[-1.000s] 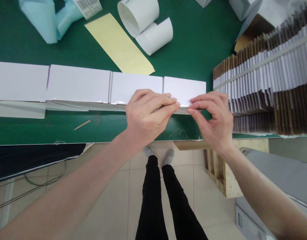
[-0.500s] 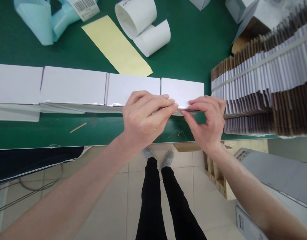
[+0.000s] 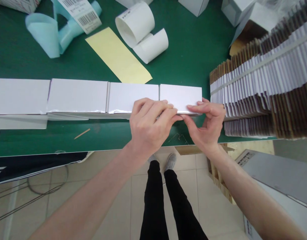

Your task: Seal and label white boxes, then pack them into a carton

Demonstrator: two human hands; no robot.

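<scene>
A row of white cardboard boxes runs along the front of the green table. The rightmost white box is between both my hands. My left hand lies across its near left corner and the neighbouring white box, with fingers bent and pressed together on the near edge. My right hand pinches the near right edge of the rightmost box, thumb at the front side and forefinger on top. The thumb tips of both hands nearly meet at the box's front. The box's front side is mostly hidden by my fingers.
Flat folded cartons stand packed under a strap at right. Beyond the row lie a yellow paper strip, curled white label rolls and light blue backing tape. A thin stick lies near the table's front edge.
The whole view has shifted, so the table items sit lower. My right forefinger has moved along the box edge, and another finger now reaches round its right side. Both hands stay on the box.
</scene>
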